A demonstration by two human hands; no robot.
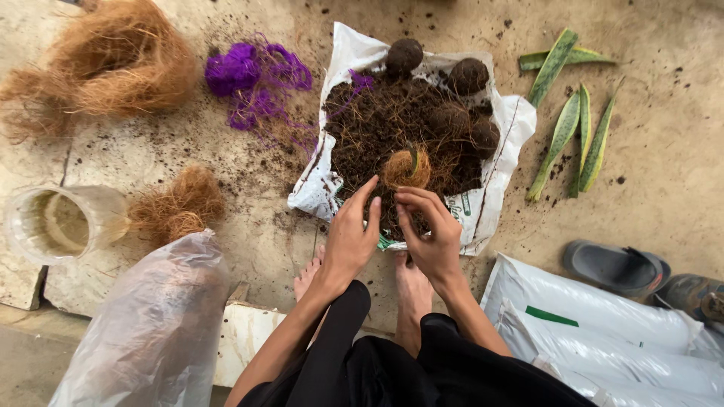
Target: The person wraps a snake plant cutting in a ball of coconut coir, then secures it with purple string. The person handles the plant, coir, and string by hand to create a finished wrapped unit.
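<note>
Head cam: my left hand & right hand pinch at dirt on the white bag, right by the fiber ball. Ball looks light, soft, crumbly, so cup it underneath w/ both hands.

Both hands reach forward side by side, left hand open, right hand curled.
</note>
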